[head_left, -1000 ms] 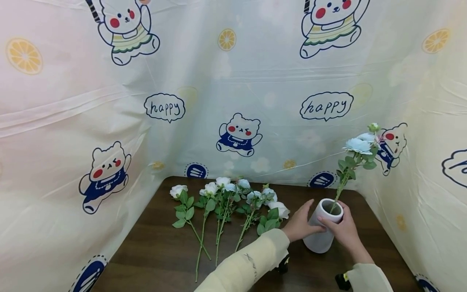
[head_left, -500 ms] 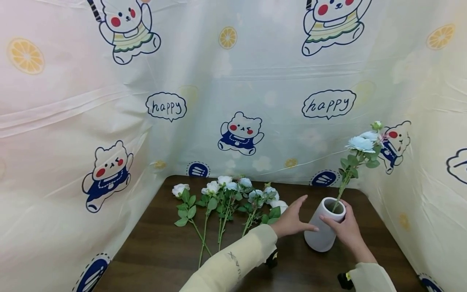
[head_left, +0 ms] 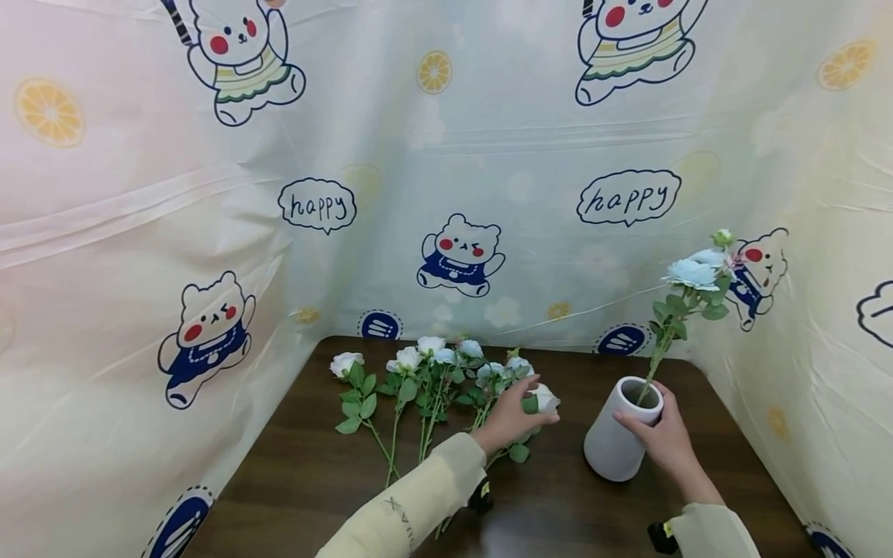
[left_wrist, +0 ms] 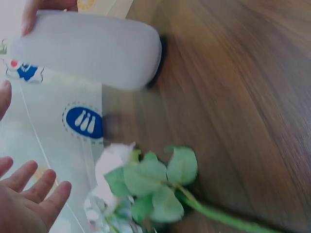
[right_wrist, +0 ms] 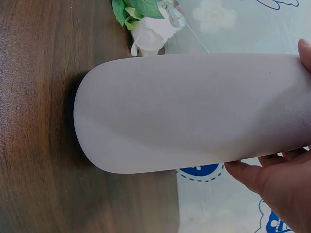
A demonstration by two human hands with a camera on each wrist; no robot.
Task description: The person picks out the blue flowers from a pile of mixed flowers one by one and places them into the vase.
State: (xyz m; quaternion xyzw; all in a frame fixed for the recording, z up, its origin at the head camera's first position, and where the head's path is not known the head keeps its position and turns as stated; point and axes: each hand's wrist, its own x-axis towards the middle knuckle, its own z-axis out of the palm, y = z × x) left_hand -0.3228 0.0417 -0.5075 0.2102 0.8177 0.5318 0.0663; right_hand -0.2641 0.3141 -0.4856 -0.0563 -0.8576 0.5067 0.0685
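Observation:
On the right of the table stands a white vase [head_left: 615, 439] with a light blue flower stem [head_left: 691, 273] leaning out of its mouth. My right hand [head_left: 671, 443] grips the vase near the rim, thumb at the front and fingers round the far side, as the right wrist view also shows. My left hand [head_left: 512, 417] is over the flowers at the right end of the row, fingers spread, with nothing held. A white rose [head_left: 544, 399] shows just beyond its fingers. The left wrist view has the spread fingers [left_wrist: 41, 187] apart from the green rose leaves [left_wrist: 155, 182].
To the left, several white and pale blue flower stems [head_left: 425, 380] lie side by side on the dark wooden table [head_left: 293, 473], blooms toward the back. A printed cloth [head_left: 530, 155] hangs close behind and along both sides of the table.
My left hand has left the vase and moved left over the flowers, its fingers spread. My right hand stays on the vase, and the blue flower remains in it.

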